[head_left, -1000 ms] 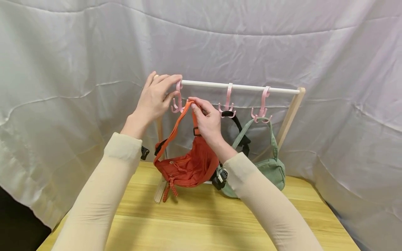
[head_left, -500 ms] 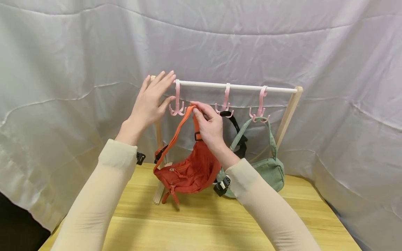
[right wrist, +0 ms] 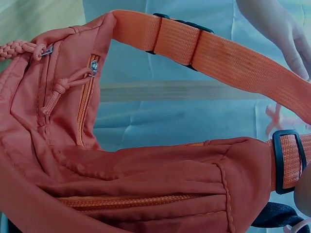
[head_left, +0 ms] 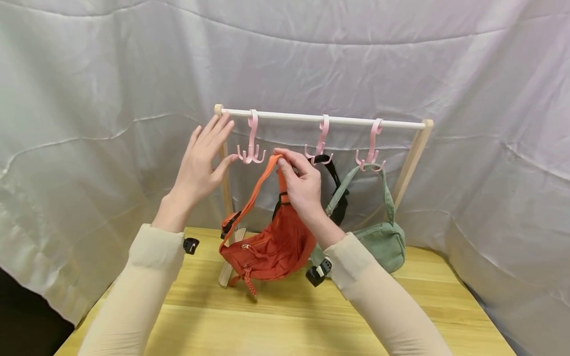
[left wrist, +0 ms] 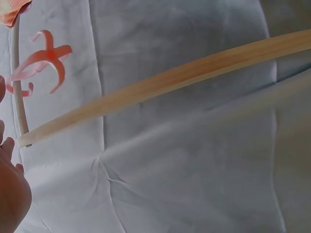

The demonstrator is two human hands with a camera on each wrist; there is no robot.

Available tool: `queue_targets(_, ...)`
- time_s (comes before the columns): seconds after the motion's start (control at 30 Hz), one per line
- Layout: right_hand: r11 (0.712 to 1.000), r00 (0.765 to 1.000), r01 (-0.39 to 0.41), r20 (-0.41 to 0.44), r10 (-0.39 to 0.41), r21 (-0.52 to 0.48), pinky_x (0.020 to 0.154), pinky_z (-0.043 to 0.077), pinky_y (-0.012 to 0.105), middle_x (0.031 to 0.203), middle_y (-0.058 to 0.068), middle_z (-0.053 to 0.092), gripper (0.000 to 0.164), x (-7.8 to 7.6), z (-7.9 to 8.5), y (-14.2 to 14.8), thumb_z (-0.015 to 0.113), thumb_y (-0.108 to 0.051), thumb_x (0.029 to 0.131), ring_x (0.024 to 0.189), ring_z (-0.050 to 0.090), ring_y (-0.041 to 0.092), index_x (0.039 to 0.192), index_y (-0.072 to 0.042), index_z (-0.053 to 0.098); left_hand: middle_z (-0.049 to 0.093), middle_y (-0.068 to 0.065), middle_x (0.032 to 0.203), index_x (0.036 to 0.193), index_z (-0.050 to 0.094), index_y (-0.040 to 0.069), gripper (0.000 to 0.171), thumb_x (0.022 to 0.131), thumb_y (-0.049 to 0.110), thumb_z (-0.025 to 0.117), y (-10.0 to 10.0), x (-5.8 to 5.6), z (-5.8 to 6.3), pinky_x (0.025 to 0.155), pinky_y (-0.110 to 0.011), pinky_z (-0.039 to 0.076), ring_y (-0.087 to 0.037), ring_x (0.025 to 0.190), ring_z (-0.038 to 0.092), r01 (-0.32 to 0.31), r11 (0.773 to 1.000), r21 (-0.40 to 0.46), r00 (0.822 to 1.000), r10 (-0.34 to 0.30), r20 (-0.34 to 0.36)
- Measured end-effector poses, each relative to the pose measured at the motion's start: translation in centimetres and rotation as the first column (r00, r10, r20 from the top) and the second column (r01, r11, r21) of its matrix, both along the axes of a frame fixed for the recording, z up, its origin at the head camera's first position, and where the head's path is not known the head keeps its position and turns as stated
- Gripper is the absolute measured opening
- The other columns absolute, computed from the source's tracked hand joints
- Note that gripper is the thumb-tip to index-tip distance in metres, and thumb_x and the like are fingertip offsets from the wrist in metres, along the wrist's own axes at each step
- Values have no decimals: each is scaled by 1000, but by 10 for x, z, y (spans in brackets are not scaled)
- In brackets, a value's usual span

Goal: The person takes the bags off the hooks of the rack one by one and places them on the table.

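My right hand (head_left: 304,185) pinches the orange strap of a red crossbody bag (head_left: 271,249) near its top, and the bag hangs below in the air. In the right wrist view the bag's zips, braided pulls and orange strap (right wrist: 228,60) with black buckles fill the picture. Fingers spread and holding nothing, my left hand (head_left: 198,163) is beside the leftmost pink hook (head_left: 252,141), its thumb tip close to the prongs. That pink hook (left wrist: 48,56) also shows in the left wrist view, with the hand (left wrist: 13,194) at the edge.
A white rail (head_left: 285,116) on wooden posts (head_left: 411,165) carries the hooks. A black strap hangs from the middle hook (head_left: 322,136); a green bag (head_left: 383,244) hangs from the right hook (head_left: 373,143). Below is a wooden table (head_left: 276,326); grey cloth (head_left: 311,79) stands behind.
My left hand has come away from the hook and rail, moving left and down with fingers spreading. The right hand, still pinching the strap, has sunk slightly and shifted right with the bag.
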State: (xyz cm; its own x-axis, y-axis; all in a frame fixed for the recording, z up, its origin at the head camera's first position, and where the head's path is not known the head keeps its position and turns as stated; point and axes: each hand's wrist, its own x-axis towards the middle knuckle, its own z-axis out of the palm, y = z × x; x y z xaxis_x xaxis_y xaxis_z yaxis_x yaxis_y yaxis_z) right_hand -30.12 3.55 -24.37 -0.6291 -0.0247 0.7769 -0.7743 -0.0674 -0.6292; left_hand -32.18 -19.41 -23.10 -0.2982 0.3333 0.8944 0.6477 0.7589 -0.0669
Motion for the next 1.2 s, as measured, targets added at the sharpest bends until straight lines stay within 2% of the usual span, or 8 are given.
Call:
queue_targets(0.17, 1000, 1000, -8, 4, 8, -10, 71, 55, 30, 108, 16, 65, 24, 4, -3, 1, 60, -4, 92, 85, 60, 42, 113, 4, 67, 32, -6, 152, 145, 38, 8, 67, 86, 16, 69, -4, 10, -14, 116, -46, 12, -26, 141, 26, 24, 999, 29, 1000, -24, -13)
queue_targets(0.27, 1000, 1000, -21, 14, 21, -12, 72, 55, 30, 109, 17, 65, 24, 5, -6, 3, 59, -4, 92, 85, 60, 43, 114, 5, 66, 33, -5, 152, 145, 39, 8, 64, 88, 21, 66, -6, 16, -23, 115, -47, 13, -25, 141, 26, 37, 998, 50, 999, -37, -4)
queue_targets(0.4, 999, 999, -28, 24, 29, -23, 74, 55, 31, 110, 14, 65, 25, 3, -12, 8, 60, -6, 92, 87, 63, 36, 115, 3, 66, 34, -5, 152, 145, 40, 9, 59, 96, 40, 51, -7, 25, -37, 115, -48, 13, -24, 141, 26, 61, 995, 76, 998, -63, 25)
queue_targets(0.5, 999, 999, -24, 32, 26, -39, 75, 56, 32, 112, 13, 65, 25, 2, -16, 12, 59, -6, 93, 87, 65, 26, 115, 3, 66, 35, -4, 151, 144, 41, 9, 61, 98, 49, 42, -6, 30, -49, 115, -48, 13, -25, 141, 26, 77, 993, 88, 995, -82, 50)
queue_targets(0.6, 998, 999, -24, 47, 27, -57, 76, 56, 32, 112, 15, 64, 25, 6, -19, 16, 59, -5, 92, 88, 65, 20, 115, 3, 66, 35, -4, 151, 144, 41, 8, 62, 98, 49, 41, -6, 36, -61, 115, -48, 13, -27, 141, 27, 82, 993, 85, 993, -89, 74)
queue_targets(0.8, 996, 997, -36, 58, 40, -80, 79, 55, 31, 113, 17, 62, 26, 6, -28, 23, 58, -3, 93, 89, 64, 19, 116, 7, 64, 35, -6, 151, 144, 41, 8, 62, 97, 50, 41, -5, 44, -84, 115, -49, 14, -31, 139, 29, 95, 992, 82, 988, -104, 111)
queue_targets(0.93, 998, 998, -10, 58, 14, -64, 80, 53, 26, 115, 16, 62, 26, 5, -32, 28, 58, -5, 93, 93, 64, 17, 117, 6, 64, 36, -8, 150, 143, 42, 7, 62, 97, 49, 42, -4, 47, -99, 114, -50, 15, -31, 139, 29, 101, 992, 77, 985, -111, 135)
queue_targets(1.2, 998, 997, 4, 75, 0, -57, 84, 52, 26, 116, 16, 62, 27, 5, -41, 39, 58, -5, 94, 100, 63, 20, 118, 5, 63, 34, -8, 151, 144, 40, 8, 61, 97, 46, 45, -7, 56, -131, 115, -47, 16, -32, 138, 30, 70, 997, 25, 972, -74, 223)
